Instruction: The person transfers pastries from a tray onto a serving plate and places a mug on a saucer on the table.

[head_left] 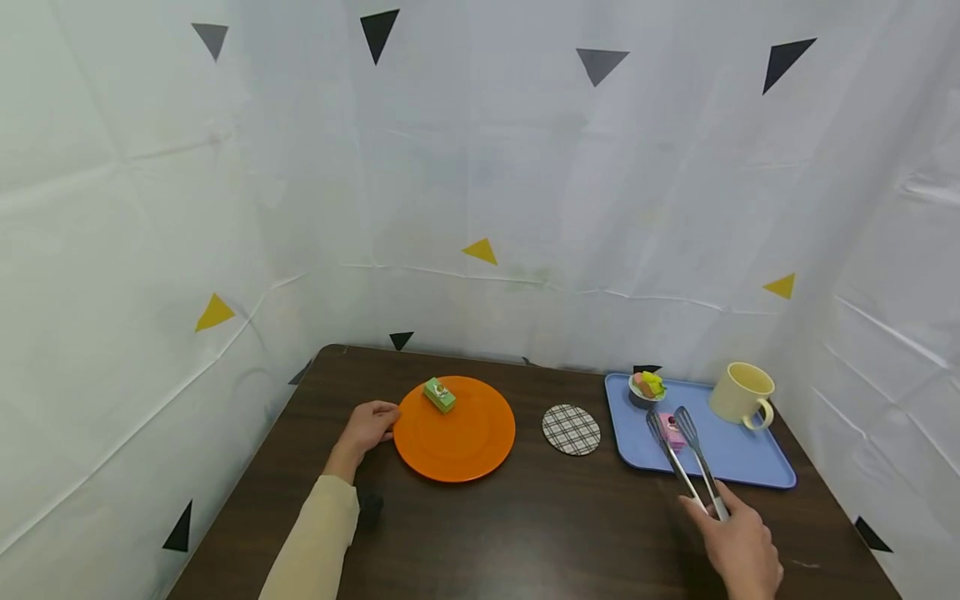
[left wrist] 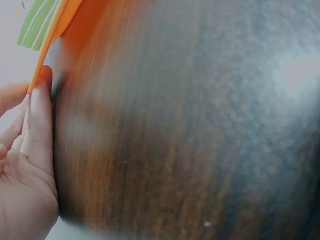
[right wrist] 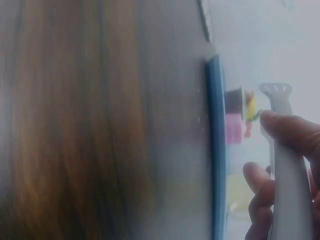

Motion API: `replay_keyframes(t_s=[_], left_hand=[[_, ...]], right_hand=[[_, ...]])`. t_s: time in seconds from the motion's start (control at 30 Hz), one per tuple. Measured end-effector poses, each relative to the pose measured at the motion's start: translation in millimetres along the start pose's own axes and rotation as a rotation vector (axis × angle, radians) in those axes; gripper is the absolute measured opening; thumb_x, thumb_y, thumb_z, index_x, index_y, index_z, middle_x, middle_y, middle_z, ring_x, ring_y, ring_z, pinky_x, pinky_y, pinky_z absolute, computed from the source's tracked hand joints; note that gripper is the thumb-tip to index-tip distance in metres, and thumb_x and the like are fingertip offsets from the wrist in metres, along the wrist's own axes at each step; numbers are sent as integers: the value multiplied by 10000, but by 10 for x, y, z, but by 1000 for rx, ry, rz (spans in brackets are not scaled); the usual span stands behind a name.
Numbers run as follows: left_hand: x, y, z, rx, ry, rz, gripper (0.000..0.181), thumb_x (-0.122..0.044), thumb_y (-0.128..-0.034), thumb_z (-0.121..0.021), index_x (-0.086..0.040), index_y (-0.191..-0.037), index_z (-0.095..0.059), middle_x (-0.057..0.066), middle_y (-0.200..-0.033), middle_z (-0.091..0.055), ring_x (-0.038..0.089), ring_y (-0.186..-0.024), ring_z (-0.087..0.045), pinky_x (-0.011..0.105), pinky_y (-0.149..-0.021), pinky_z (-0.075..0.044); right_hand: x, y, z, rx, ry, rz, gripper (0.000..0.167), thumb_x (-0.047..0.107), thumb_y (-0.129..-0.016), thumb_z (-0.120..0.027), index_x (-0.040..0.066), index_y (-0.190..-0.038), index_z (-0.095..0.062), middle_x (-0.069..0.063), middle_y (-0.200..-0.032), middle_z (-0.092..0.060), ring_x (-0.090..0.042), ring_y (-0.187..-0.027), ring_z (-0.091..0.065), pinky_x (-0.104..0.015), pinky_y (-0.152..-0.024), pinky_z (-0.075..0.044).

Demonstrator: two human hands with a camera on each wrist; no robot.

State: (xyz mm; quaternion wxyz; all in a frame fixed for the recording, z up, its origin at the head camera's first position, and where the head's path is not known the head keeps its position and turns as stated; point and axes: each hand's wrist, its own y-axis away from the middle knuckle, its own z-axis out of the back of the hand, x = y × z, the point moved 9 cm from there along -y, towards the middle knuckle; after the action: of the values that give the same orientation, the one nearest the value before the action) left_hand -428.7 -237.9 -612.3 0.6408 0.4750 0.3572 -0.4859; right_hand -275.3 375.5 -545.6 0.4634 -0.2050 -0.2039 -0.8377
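My left hand point(head_left: 365, 429) pinches the left rim of an orange plate point(head_left: 457, 442), thumb above and fingers beneath in the left wrist view. On the plate's upper left lies a green toy cake slice point(head_left: 439, 395). My right hand point(head_left: 742, 542) grips metal tongs point(head_left: 706, 467), whose spread slotted ends point over a blue tray point(head_left: 738, 462). Between those ends, in the head view, shows a pink toy cake piece point(head_left: 672, 433). In the right wrist view, the tong end is apart from the pink piece point(right wrist: 233, 129), which sits on the tray.
A small dark cup point(head_left: 642, 397) with colourful toy food stands at the tray's back left. At its right end is a yellow mug point(head_left: 738, 393). A checked round coaster point(head_left: 572, 430) lies between plate and tray. White curtains surround the dark wooden table point(head_left: 525, 533).
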Motion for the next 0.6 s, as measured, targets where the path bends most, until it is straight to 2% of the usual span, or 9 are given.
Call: replay_keyframes(t_s=[0.13,0.4,0.6], left_hand=[[8,-2,10,-7,3,8,395,-234,-1134,-572,6,-1443,-629,216,-1452,-636,310,-1239,-681,357,-998,-633],[20,-3,7,-19,11,10,379,-240,-1130,-584,0,-1417,-644,202,-1410,-652,294,-1213,-683,354,-987,-637],[39,-47,9,-7,-1,7,389,-249,-1132,-579,-6,-1430,-636,210,-1436,-644,304,-1230,-684,361,-985,-639]], right_hand=[[-95,-46,21,-4,1,-25,889,748,-888,-729,121,-1493,-552,-205,-1012,-624,-409,-898,-565,-554,-719,-465],[-258,-146,-37,53,28,-82,1015,790,-871,-712,90,-1570,-484,-275,-1114,-610,-456,-962,-563,-646,-818,-470],[-282,-171,-76,66,20,-96,966,746,-889,-728,73,-1551,-524,-283,-1131,-617,-435,-939,-556,-631,-805,-468]])
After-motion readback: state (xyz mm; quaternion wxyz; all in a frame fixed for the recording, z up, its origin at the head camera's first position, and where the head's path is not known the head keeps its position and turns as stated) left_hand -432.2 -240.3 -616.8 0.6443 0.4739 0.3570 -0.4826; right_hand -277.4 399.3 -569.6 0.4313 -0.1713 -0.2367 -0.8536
